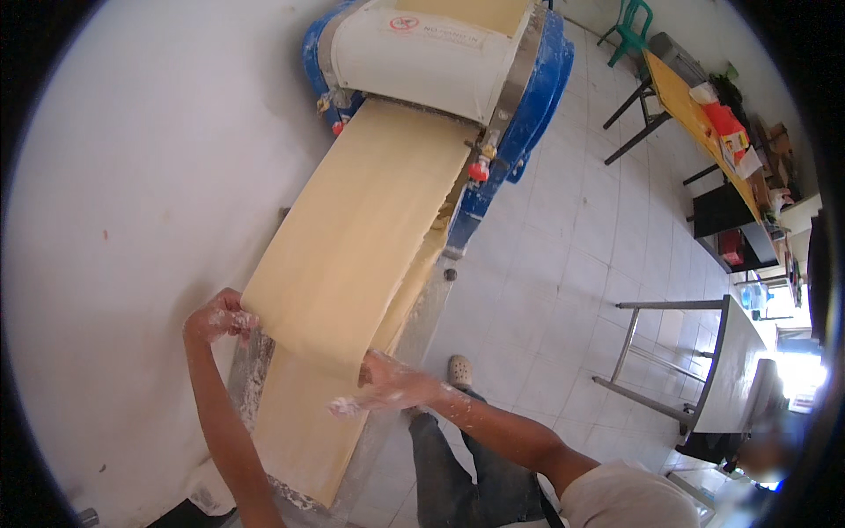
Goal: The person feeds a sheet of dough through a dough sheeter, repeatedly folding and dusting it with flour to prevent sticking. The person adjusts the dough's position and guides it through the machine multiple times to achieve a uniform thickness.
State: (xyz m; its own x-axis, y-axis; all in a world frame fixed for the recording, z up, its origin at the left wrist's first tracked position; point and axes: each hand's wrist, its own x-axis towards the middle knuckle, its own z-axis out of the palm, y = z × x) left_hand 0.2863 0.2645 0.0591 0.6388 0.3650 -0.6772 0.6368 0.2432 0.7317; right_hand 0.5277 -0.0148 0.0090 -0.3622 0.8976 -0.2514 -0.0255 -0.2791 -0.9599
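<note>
Your dough sheet point(352, 229) hangs from the blue-and-white dough roller machine point(422, 66) at the top centre of the frame, down to the left of centre. Its near end lies over another dough layer point(304, 440) at lower left, on a floury metal board point(255, 378). Your left hand point(220, 319) seems to pinch the sheet's left corner between curled fingers; your right hand point(398, 384) is at its right corner, though you cannot tell whether its fingertips are pressed together or only supporting the edge.

If you pull harder on one corner than the other, the sheet could skew or tear, most likely along its ragged right edge. Too much slack could let it buckle and fold onto the dough layer, and the two might stick where flour is thin. Pinching tightly could also leave the corners thinned or torn.
</note>
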